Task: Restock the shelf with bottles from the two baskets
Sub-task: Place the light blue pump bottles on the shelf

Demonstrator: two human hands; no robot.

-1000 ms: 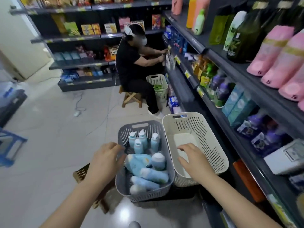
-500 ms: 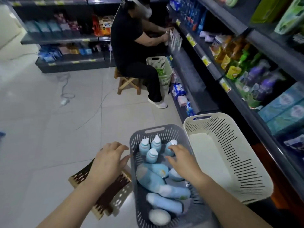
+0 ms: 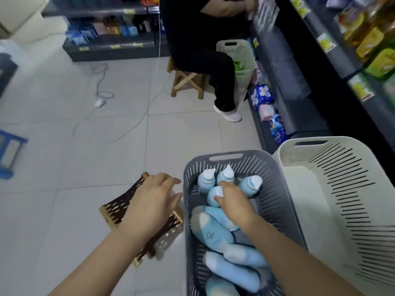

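Right hand (image 3: 233, 201) is down in the grey basket (image 3: 275, 189), fingers curled round the white cap of an upright blue bottle (image 3: 210, 198). Left hand (image 3: 149, 206) hovers loose and empty beside the rim

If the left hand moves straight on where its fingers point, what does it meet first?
Probably the left wall of the grey basket, just ahead of the left hand; depth is unclear.
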